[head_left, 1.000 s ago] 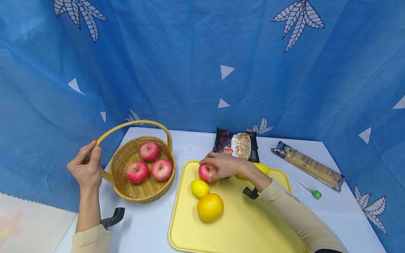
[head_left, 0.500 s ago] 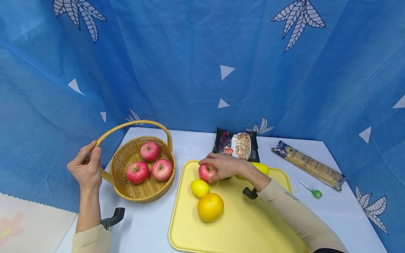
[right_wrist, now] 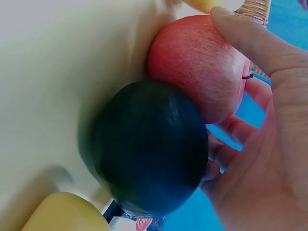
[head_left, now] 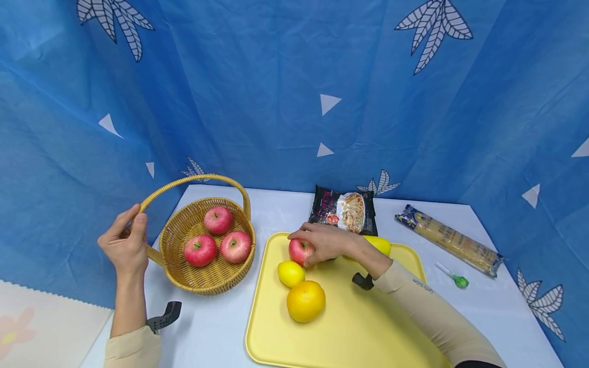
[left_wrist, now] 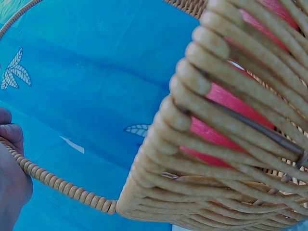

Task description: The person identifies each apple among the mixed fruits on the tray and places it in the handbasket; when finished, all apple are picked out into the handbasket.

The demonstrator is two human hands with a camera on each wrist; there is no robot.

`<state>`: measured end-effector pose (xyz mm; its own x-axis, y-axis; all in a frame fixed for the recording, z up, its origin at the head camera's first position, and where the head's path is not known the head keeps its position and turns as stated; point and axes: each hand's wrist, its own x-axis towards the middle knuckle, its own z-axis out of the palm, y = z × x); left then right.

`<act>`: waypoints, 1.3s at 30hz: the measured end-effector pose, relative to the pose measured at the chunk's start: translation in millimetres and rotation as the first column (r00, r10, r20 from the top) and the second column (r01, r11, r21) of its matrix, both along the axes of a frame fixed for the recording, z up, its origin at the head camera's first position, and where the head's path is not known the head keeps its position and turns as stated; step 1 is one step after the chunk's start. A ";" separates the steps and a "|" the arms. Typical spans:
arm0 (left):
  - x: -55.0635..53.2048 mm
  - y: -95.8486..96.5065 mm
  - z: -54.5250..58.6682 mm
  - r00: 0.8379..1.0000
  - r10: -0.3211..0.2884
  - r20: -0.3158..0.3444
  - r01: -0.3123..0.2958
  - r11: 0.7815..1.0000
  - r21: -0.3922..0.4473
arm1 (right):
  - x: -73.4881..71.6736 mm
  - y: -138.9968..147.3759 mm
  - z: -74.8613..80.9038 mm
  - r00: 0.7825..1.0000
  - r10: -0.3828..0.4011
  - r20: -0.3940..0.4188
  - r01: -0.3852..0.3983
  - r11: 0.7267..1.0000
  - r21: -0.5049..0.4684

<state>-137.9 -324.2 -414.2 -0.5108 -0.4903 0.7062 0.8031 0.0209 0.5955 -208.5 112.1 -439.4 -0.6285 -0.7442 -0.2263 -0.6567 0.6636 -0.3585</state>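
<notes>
At the left, my left hand (head_left: 125,240) grips the handle (head_left: 193,180) of a wicker basket (head_left: 209,291). Inside it sit several red apples, one of them an apple (head_left: 200,250) at the near left. Over the yellow tray (head_left: 349,337), my right hand (head_left: 327,242) holds another red apple (head_left: 300,251) between thumb and fingers, close to the tray's far left corner. A dark green, smooth, rounded fruit (right_wrist: 151,149) lies against that apple under the palm; in the head view the hand mostly hides it. A lemon (head_left: 291,274) and an orange (head_left: 306,301) lie just nearer on the tray.
Partly behind my right wrist is an elongated yellow fruit (head_left: 379,244). A black noodle packet (head_left: 349,210) lies beyond the tray's far edge. To the right are a pack of dry noodles (head_left: 448,240) and a green lollipop (head_left: 459,280). A blue curtain (head_left: 276,102) hangs behind the table.
</notes>
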 end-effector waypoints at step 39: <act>-1.8 -3.2 -2.8 1.000 0.010 0.000 -0.010 1.000 0.001 | -0.1 -3.2 -6.6 0.998 0.031 -0.051 -0.030 0.999 0.020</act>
<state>-139.7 -327.4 -417.0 -0.5058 -0.4959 0.7059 0.8029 0.0286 0.5955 -208.6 108.8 -445.9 -0.6170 -0.7587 -0.2092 -0.6935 0.6498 -0.3111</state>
